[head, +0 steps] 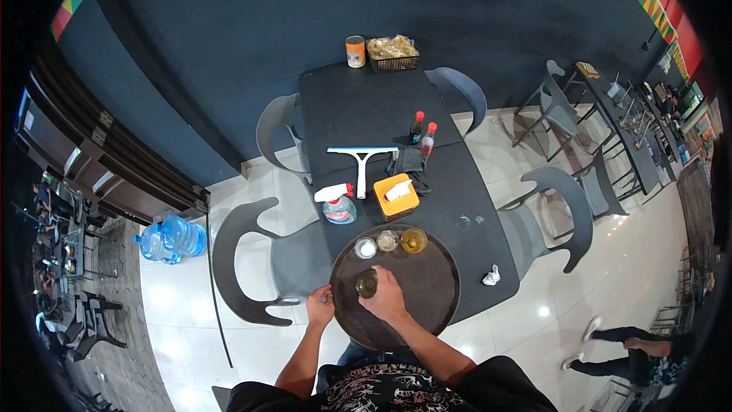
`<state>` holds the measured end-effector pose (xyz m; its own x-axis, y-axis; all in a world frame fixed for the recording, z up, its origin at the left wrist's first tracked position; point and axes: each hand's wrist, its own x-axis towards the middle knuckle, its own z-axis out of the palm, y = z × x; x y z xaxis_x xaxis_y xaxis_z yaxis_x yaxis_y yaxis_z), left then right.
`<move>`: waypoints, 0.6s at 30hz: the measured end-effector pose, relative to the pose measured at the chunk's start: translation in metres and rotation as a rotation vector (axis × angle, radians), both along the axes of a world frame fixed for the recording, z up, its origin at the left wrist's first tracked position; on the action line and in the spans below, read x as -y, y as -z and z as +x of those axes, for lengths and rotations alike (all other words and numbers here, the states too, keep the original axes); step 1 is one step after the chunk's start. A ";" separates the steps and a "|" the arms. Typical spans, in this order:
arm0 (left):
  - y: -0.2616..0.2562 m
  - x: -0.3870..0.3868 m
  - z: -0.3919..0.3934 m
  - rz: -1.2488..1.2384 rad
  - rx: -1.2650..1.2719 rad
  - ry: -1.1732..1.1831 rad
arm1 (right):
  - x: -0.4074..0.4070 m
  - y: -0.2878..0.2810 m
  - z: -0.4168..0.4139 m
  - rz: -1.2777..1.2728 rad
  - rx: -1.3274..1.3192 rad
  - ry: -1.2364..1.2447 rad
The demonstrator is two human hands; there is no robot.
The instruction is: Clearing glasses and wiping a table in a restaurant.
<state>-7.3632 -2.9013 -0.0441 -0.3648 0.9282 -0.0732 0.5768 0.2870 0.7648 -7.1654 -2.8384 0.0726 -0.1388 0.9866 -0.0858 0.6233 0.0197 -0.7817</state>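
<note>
My right hand (385,297) grips a small dark glass jar (366,283) over a round brown serving tray (423,309). At the tray's left rim is my left hand (320,306), its fingers curled against the edge. Near the far rim of the tray stand a small jar with white contents (365,248), a jar with pale contents (388,241) and a glass jar of yellowish sauce (413,240). The tray's far part overlaps the near end of a black table (486,240); its near edge is close to my body.
The table holds a spray bottle (339,209), a white squeegee (361,171), a yellow tissue box (396,197), a dark cloth (410,167), red-capped sauce bottles (417,129), a can (355,51), a basket (394,63) and crumpled tissue (491,276). Grey chairs (297,252) flank it. A person (635,349) is at right.
</note>
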 end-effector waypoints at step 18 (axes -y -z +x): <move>-0.024 -0.025 0.012 -0.019 -0.180 0.087 | -0.030 0.011 -0.053 -0.105 0.095 -0.215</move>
